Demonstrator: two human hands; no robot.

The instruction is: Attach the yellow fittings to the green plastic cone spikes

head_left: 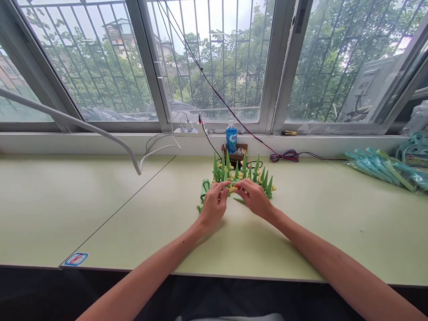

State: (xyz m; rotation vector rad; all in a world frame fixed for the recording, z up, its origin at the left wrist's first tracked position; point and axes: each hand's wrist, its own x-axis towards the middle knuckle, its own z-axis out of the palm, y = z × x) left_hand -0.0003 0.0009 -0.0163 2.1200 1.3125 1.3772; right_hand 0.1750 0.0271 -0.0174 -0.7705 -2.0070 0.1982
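Observation:
My left hand (215, 203) is closed in a pinch at the base of an upright green cone-shaped plastic piece (225, 174). Facing it, my right hand (254, 197) pinches a small yellow plastic piece (232, 189) that lies between the two hands, close against the cone's lower part. The fingers partly hide where these parts meet. Just behind stand several similar green cones (244, 161) with yellow bits at their bases. A loose green spike (238, 199) lies flat by my right fingers. Left of my left hand are green cylindrical pieces (204, 189).
Behind the cones, a blue-labelled bottle (231, 138) stands by a small brown box (243, 151). A coiled cable (286, 155) lies near the wall. Bagged teal plastic items (377, 167) are at the right. A white cable (100, 129) hangs at left above the pale green table (140, 240).

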